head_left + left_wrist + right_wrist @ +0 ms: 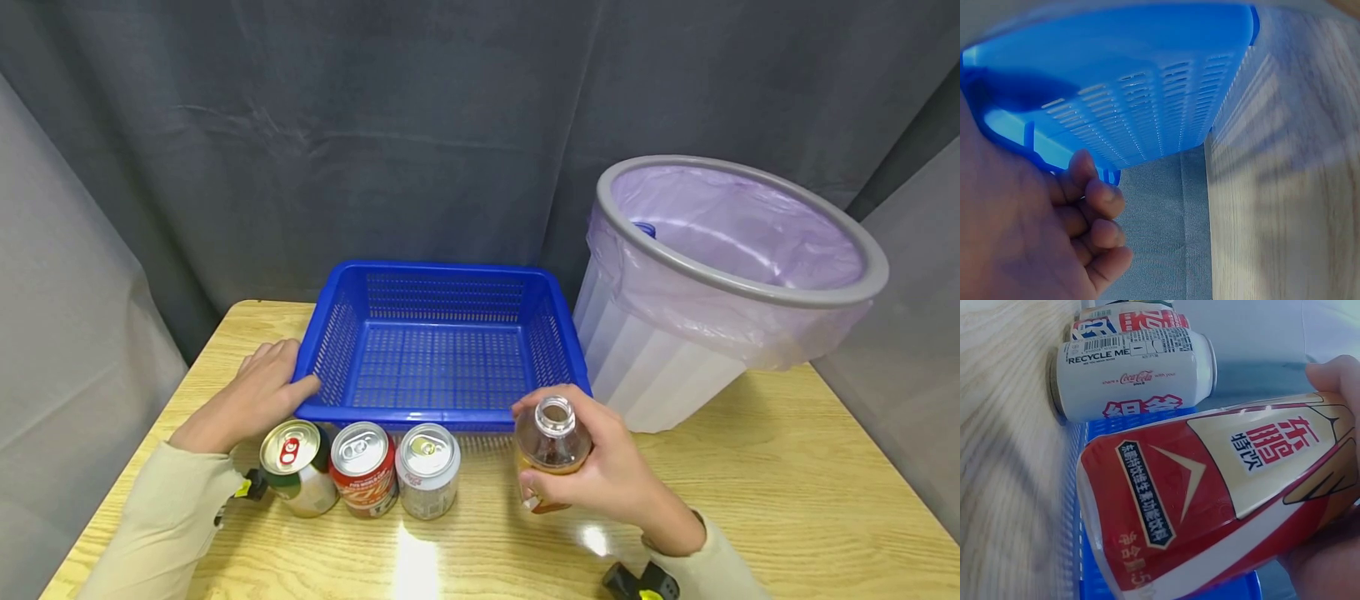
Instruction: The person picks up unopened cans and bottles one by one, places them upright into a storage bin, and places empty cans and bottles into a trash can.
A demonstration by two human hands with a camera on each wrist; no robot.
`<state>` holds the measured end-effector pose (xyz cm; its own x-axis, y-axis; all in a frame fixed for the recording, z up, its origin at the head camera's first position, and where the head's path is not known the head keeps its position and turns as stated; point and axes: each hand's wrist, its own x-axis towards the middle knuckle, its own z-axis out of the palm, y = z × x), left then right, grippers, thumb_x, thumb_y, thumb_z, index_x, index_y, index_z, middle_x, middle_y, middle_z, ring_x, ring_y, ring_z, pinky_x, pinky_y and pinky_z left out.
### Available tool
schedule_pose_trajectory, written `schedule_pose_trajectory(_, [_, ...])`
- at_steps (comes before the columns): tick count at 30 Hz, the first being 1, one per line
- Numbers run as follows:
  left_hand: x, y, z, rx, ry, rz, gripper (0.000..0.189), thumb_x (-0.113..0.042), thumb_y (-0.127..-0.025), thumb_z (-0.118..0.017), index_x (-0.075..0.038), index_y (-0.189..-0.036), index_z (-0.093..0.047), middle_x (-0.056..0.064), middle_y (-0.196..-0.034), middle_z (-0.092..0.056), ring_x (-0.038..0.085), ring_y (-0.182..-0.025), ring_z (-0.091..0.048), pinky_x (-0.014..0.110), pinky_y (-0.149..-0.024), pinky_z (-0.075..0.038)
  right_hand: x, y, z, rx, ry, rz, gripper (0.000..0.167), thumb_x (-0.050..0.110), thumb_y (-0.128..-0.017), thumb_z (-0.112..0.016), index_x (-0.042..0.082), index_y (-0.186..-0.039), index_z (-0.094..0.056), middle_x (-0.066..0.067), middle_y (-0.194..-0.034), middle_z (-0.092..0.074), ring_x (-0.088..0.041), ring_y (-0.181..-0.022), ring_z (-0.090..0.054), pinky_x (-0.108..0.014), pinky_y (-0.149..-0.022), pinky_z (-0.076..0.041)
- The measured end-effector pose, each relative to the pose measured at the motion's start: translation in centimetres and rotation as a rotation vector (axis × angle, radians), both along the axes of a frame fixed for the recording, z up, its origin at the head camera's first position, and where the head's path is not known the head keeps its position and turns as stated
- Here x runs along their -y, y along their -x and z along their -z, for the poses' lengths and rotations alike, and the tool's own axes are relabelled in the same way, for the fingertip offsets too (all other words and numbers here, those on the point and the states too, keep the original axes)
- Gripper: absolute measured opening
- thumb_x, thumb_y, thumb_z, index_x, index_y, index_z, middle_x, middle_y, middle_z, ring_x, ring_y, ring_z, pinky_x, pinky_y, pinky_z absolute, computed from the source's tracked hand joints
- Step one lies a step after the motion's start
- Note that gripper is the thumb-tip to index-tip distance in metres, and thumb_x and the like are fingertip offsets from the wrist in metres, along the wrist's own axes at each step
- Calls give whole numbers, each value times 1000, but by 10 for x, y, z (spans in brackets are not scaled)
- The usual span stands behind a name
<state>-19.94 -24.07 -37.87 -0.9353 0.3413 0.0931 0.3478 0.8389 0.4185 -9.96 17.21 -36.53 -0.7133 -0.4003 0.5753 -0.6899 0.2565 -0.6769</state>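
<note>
My left hand holds the left rim of the blue plastic basket, thumb over the edge. In the left wrist view its fingers curl beside the basket's outer wall. My right hand grips a drink bottle near the basket's front right corner. The bottle has a red and cream label, and its neck carries no cap. Left of it, three drink cans stand upright along the basket's front: a green and gold can, a red can and a white Coca-Cola can.
A tall white bin with a grey rim and a purple liner stands at the back right, beside the basket. A small blue thing shows inside it. Grey curtains hang behind and beside the wooden table.
</note>
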Motion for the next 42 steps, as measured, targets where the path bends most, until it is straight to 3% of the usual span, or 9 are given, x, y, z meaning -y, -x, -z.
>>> schedule_pose_trajectory(23, [-2,-2,-3,27,11,-21,37,-30,-98,-53,1,-118,-55,15,-110,-61,34,-106,-49,47,-89,-34,-8,1,-10,-73,22,-4,66,-5,-62,-89,1,-121,-62,-12,-115,-72,-7,-104,-70,-21,-89,-56])
schedule_pose_trajectory(35, [-2,-1,-2,19,11,-26,37,-30,-98,-53,1,-117,-56,15,-109,-62,34,-107,-49,48,-89,-35,-20,-5,-28,-10,-111,109,68,1,-62,-94,10,-123,-65,-4,-113,-72,-6,-92,-70,-20,-84,-57])
schedule_pose_trajectory(42, [-3,-1,-2,7,7,-20,37,-30,-98,-53,2,-116,-56,15,-109,-62,35,-107,-50,50,-89,-36,-29,-6,-35,-97,-207,187,68,6,-60,-95,15,-120,-66,3,-109,-73,-2,-93,-68,-15,-85,-54])
